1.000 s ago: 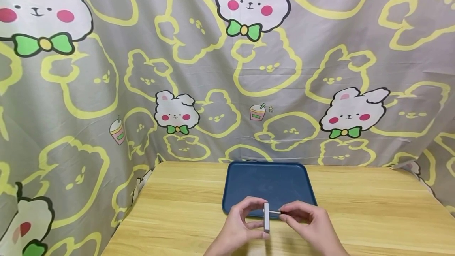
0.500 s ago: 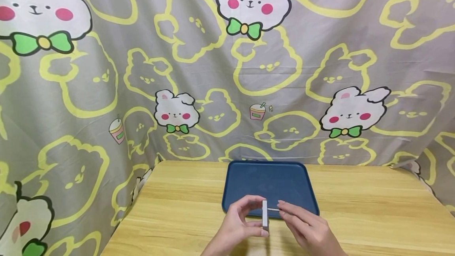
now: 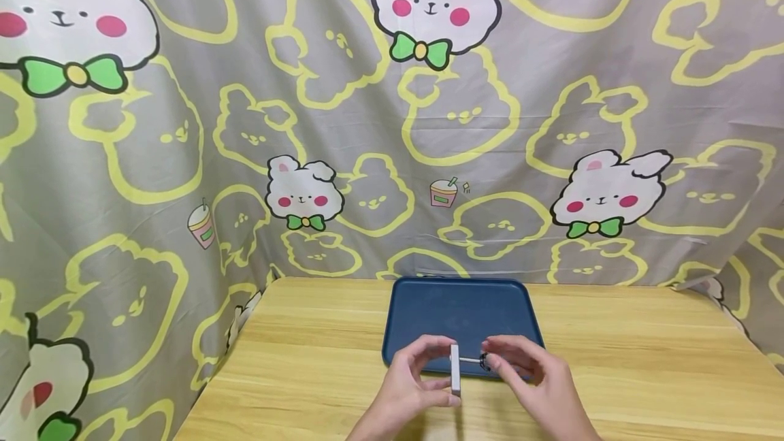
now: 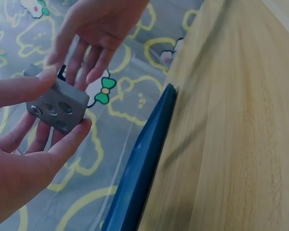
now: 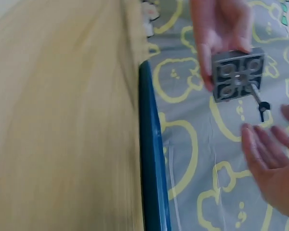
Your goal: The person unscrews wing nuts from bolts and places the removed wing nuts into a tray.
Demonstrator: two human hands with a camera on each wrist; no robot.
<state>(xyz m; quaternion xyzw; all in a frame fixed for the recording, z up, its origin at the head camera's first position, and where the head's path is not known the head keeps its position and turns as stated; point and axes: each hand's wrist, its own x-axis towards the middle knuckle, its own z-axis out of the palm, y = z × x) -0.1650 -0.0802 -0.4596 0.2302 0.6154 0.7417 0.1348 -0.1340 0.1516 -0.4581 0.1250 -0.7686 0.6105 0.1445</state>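
Note:
My left hand (image 3: 407,383) grips a small grey square block (image 3: 455,373) by its edges, thumb below and fingers above in the head view. Round holes mark one face of the block (image 4: 73,115) in the left wrist view; the other face shows round recesses and ribs in the right wrist view. From that ribbed face sticks a thin metal screw (image 3: 470,360) with a black knob (image 5: 264,107) at its outer end. Around the knob my right hand (image 3: 535,373) has its thumb and fingers spread, with a gap to the knob in the right wrist view.
A dark blue tray (image 3: 465,318) lies on the wooden table (image 3: 306,339) just beyond the hands. Behind and to the left hangs a grey patterned curtain (image 3: 361,128).
The right fingers pinched the screw's end, then straightened along it, and now stand apart with the black knob showing. The left hand and block have shifted slightly left.

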